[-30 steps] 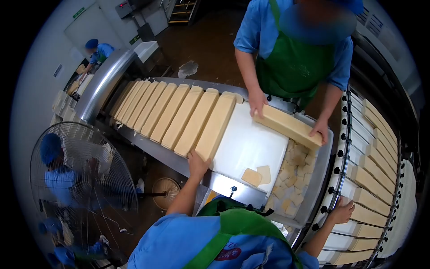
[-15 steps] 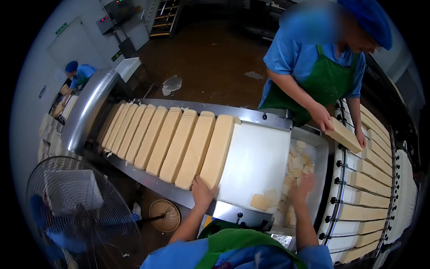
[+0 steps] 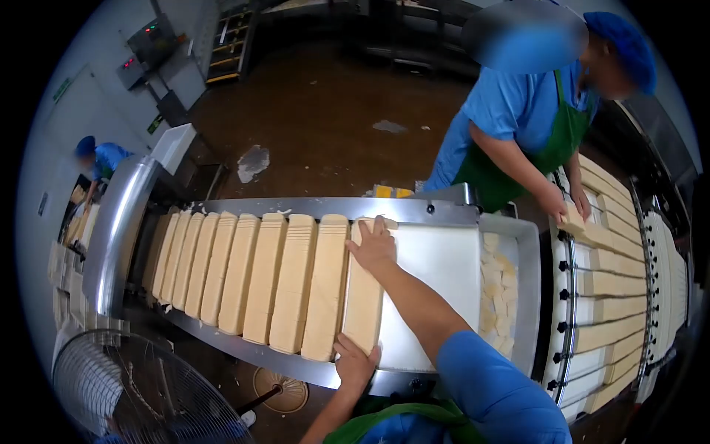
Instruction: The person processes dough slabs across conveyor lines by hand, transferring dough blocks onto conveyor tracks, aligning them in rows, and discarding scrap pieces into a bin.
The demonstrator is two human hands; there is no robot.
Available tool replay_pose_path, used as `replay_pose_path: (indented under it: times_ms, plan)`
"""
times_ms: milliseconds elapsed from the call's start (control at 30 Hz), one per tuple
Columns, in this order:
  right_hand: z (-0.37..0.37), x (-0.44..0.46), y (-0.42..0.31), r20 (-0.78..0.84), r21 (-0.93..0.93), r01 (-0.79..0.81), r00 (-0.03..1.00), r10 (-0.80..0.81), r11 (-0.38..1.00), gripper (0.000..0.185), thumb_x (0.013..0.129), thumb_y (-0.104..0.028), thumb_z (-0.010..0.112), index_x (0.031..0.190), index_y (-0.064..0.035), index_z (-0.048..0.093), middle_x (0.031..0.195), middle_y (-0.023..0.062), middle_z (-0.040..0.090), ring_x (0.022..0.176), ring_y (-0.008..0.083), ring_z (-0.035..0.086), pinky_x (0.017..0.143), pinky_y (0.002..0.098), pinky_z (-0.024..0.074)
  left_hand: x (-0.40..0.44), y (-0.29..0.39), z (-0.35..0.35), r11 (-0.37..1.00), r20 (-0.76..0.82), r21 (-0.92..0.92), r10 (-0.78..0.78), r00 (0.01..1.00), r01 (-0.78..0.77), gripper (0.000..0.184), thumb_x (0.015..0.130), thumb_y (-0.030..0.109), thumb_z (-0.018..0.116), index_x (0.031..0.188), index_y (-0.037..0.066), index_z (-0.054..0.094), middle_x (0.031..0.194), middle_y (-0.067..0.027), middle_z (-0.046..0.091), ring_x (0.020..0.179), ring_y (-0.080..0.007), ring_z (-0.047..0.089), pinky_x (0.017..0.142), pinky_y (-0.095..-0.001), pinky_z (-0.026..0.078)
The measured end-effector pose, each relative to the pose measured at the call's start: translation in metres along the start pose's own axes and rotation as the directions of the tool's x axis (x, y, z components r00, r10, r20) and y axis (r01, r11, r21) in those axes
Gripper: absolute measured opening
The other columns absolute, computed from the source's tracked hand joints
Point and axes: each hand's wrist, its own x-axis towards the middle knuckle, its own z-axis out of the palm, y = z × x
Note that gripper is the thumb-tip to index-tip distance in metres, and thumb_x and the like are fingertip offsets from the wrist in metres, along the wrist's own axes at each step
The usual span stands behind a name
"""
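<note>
A long pale loaf (image 3: 363,297) lies crosswise at the right end of a row of similar loaves (image 3: 294,281) on the conveyor. My left hand (image 3: 356,362) holds its near end, fingers on one side and thumb on the other. At the far end, my right hand (image 3: 376,248) reaches across with its fingers over the top and sides of the same loaf. My right forearm crosses the white belt (image 3: 436,255) and hides part of it.
A bin (image 3: 526,288) of cut-off pieces (image 3: 497,288) stands at the conveyor's end. Beyond it, a co-worker (image 3: 525,126) handles a loaf on a second conveyor (image 3: 556,333) with loaves between rods. A fan (image 3: 140,385) stands at lower left, near a metal hood (image 3: 122,229).
My right hand has moved from above the bin to the loaf's far end. My left hand stays at its near end. The co-worker's loaf is lower, and the view has shifted.
</note>
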Motion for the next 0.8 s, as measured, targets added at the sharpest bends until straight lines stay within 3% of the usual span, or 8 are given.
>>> replay_pose_path:
  times_ms: [100,133,200,333,433,500,733,800]
  plan:
    - [-0.015,-0.008,0.013,0.006,0.054,-0.049,0.999,0.049,0.997,0.068,0.085,-0.049,0.052,0.139,-0.0125,0.035,0.149,0.0244,0.020,0.134,0.0376,0.031,0.102,0.0459,0.0385,-0.002,-0.007,0.011,0.997,-0.040,0.076,0.012,0.999,-0.009,0.099,0.076,0.049,0.065,0.132,-0.018,0.017,0.116,-0.0325,0.039,0.088,-0.0456,0.058,0.072,-0.0485,0.052]
    - [-0.014,-0.015,0.024,-0.065,0.089,-0.091,0.993,0.097,0.992,0.068,0.082,-0.045,0.056,0.137,-0.0116,0.036,0.145,0.0236,0.025,0.131,0.0384,0.034,0.097,0.0450,0.0420,-0.001,-0.015,0.020,0.995,-0.130,0.039,0.092,0.987,-0.087,0.095,0.075,0.041,0.068,0.132,-0.017,0.017,0.115,-0.0333,0.039,0.094,-0.0472,0.055,0.077,-0.0491,0.051]
    - [-0.053,-0.032,0.043,0.126,0.151,-0.315,0.946,0.298,0.937,0.071,0.080,-0.045,0.058,0.137,-0.0089,0.035,0.143,0.0226,0.026,0.127,0.0387,0.038,0.096,0.0463,0.0413,0.001,0.002,-0.012,0.977,0.010,-0.192,0.096,0.995,-0.093,0.091,0.074,0.031,0.072,0.131,-0.014,0.017,0.114,-0.0342,0.037,0.095,-0.0492,0.052,0.082,-0.0500,0.048]
    - [-0.071,-0.073,0.109,-0.012,0.054,-0.416,0.909,0.418,0.908,0.086,0.075,-0.049,0.062,0.138,0.0005,0.031,0.147,0.0225,0.021,0.137,0.0380,0.020,0.096,0.0496,0.0379,0.006,0.032,-0.010,0.923,0.043,-0.238,0.320,0.946,-0.301,0.079,0.070,0.025,0.076,0.121,-0.008,0.026,0.112,-0.0314,0.035,0.097,-0.0484,0.046,0.084,-0.0508,0.044]
    - [-0.070,-0.102,0.159,-0.089,0.154,-0.529,0.834,0.544,0.835,0.085,0.074,-0.047,0.063,0.137,0.0005,0.030,0.149,0.0240,0.016,0.134,0.0396,0.027,0.093,0.0500,0.0408,0.002,0.064,0.002,0.929,-0.021,-0.249,0.276,0.961,-0.272,0.077,0.067,0.017,0.078,0.123,-0.004,0.029,0.111,-0.0293,0.035,0.099,-0.0476,0.044,0.085,-0.0501,0.043]
    - [-0.075,-0.136,0.195,-0.124,0.658,-0.500,0.665,0.736,0.563,0.084,0.073,-0.041,0.066,0.137,0.0001,0.029,0.148,0.0259,0.016,0.128,0.0419,0.036,0.092,0.0497,0.0433,-0.009,0.090,0.007,0.902,-0.044,-0.240,0.360,0.932,-0.360,0.076,0.067,0.017,0.077,0.124,-0.003,0.031,0.113,-0.0291,0.034,0.101,-0.0476,0.044,0.086,-0.0495,0.043]
    - [-0.119,-0.337,0.348,-0.295,0.839,-0.386,0.273,0.916,0.385,0.082,0.074,-0.037,0.068,0.133,0.0002,0.025,0.134,0.0271,0.030,0.107,0.0456,0.053,0.092,0.0495,0.0461,-0.078,0.205,0.033,0.715,0.003,-0.357,0.644,0.765,-0.601,0.082,0.063,0.003,0.074,0.135,0.004,0.034,0.136,-0.0281,0.017,0.114,-0.0435,0.040,0.100,-0.0434,0.036]
    - [-0.115,-0.384,0.398,-0.350,0.850,-0.394,0.072,0.934,0.349,0.078,0.075,-0.040,0.066,0.130,0.0013,0.028,0.130,0.0267,0.035,0.106,0.0447,0.054,0.091,0.0485,0.0466,-0.114,0.244,0.032,0.524,0.050,-0.380,0.835,0.548,-0.762,0.079,0.065,0.005,0.074,0.135,0.005,0.037,0.135,-0.0275,0.020,0.114,-0.0431,0.041,0.099,-0.0431,0.037]
